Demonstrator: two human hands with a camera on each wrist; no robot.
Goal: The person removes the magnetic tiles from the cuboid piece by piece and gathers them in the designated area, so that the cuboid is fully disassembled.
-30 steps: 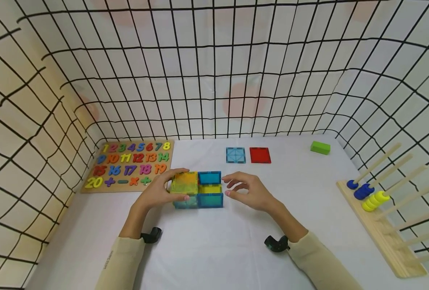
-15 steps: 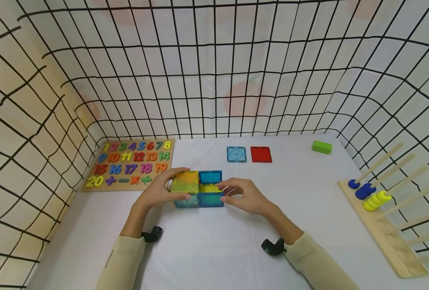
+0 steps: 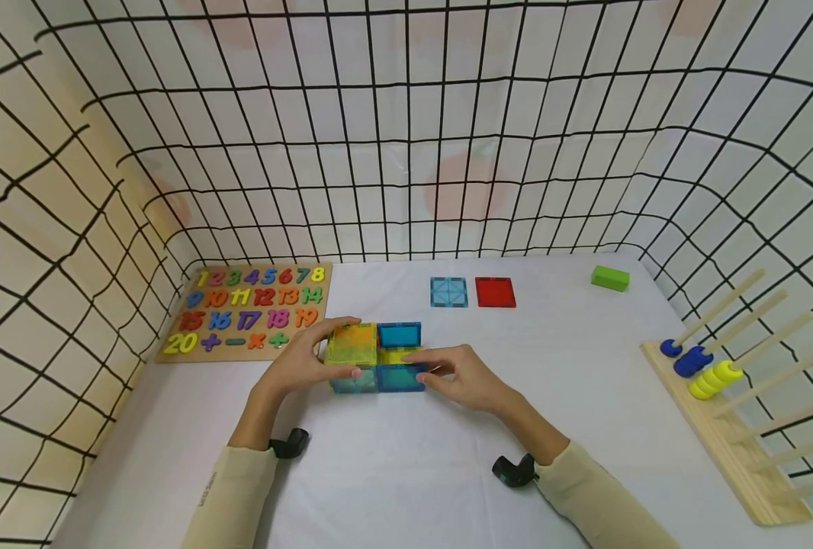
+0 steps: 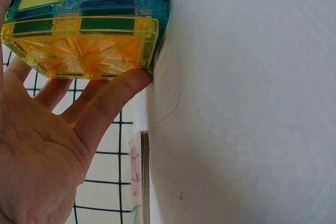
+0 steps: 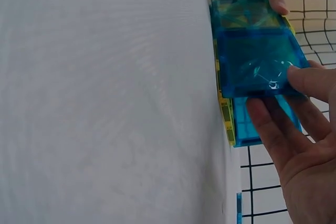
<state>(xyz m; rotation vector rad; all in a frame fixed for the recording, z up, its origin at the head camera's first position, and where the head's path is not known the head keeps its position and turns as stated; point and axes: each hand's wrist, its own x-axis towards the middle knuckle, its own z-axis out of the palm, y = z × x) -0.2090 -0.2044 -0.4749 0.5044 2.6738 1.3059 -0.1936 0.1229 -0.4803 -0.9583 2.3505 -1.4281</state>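
Note:
A block of see-through magnetic tiles stands mid-table. Its left part is a closed cube with a yellow top tile (image 3: 350,345) and a pale blue front. On the right, a blue back tile (image 3: 400,335) and a blue front tile (image 3: 400,379) border an uncovered space with yellow at its bottom. My left hand (image 3: 303,360) grips the cube from the left, thumb in front and fingers behind; a yellow side tile (image 4: 86,51) faces its palm. My right hand (image 3: 467,374) pinches the blue front tile at its right edge, thumb on the outer face in the right wrist view.
Behind the block lie a light blue tile (image 3: 448,292) and a red tile (image 3: 495,292). A number puzzle board (image 3: 242,356) sits at the left, a green block (image 3: 610,278) at the back right, and a wooden bead counter (image 3: 722,450) along the right. Black netting (image 3: 406,145) surrounds the table.
My right hand has come in from the right, its fingers reaching over the open right part and closing on the blue front tile. The left hand keeps its grip on the cube.

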